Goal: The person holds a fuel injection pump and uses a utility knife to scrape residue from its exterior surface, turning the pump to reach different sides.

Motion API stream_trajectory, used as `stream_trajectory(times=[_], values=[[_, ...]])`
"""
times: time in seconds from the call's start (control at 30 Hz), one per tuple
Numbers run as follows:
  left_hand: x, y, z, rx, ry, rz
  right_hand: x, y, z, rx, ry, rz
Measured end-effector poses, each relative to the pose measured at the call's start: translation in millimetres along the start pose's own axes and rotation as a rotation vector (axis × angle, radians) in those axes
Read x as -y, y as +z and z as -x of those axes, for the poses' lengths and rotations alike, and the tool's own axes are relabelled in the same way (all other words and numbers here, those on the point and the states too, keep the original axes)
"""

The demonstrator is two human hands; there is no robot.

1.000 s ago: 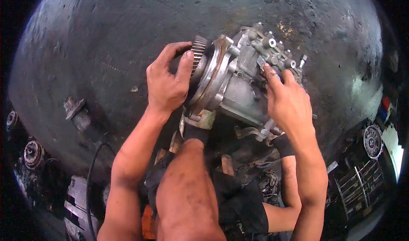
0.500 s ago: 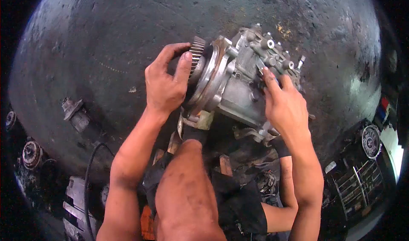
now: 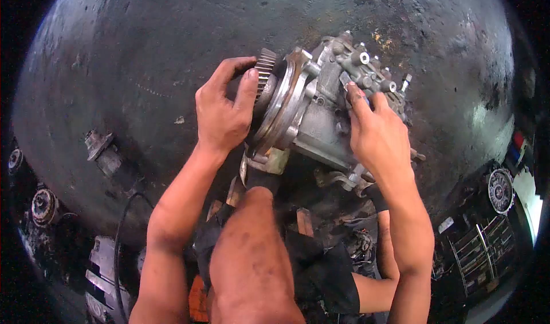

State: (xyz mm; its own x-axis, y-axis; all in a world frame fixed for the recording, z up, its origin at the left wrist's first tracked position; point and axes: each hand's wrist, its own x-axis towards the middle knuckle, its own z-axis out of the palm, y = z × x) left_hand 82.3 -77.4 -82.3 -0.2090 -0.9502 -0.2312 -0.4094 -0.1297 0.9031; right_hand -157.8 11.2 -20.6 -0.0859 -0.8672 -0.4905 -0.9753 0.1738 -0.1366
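1. The person sits low over a dark, oil-stained floor point(image 3: 143, 49), with a grey metal pump assembly point(image 3: 321, 123) propped between the knees and tilted so its gear end points up and to the left
2. The left hand point(image 3: 223, 115) is curled around the toothed gear point(image 3: 265, 69) at that end, the thumb lying against the gear's face and the fingers wrapped over the top of it; the hand is partly closed, gripping the gear
3. Just right of the gear sits a broad round flange point(image 3: 286, 103), and behind that the blocky pump body
4. The right hand point(image 3: 378, 138) lies flat on the far side of the body, fingers stretched and close together; the index fingertip presses on the cluster of fittings point(image 3: 366, 75) on top, and whether the fingers pinch anything there I cannot tell
5. A bare knee point(image 3: 252, 249) rises in the middle of the view, right under the assembly
6. Off to the left on the floor lies a small rusty metal part point(image 3: 100, 149), well apart from the hands
7. A round gear-like disc point(image 3: 502, 189) rests at the far right edge
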Motion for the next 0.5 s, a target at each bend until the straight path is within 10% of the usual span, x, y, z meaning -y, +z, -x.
stream_trajectory(times=[0.5], values=[[-3,0,-1,-0.004,0.027,0.000,5,-2,16,0.126,-0.010,0.025]])
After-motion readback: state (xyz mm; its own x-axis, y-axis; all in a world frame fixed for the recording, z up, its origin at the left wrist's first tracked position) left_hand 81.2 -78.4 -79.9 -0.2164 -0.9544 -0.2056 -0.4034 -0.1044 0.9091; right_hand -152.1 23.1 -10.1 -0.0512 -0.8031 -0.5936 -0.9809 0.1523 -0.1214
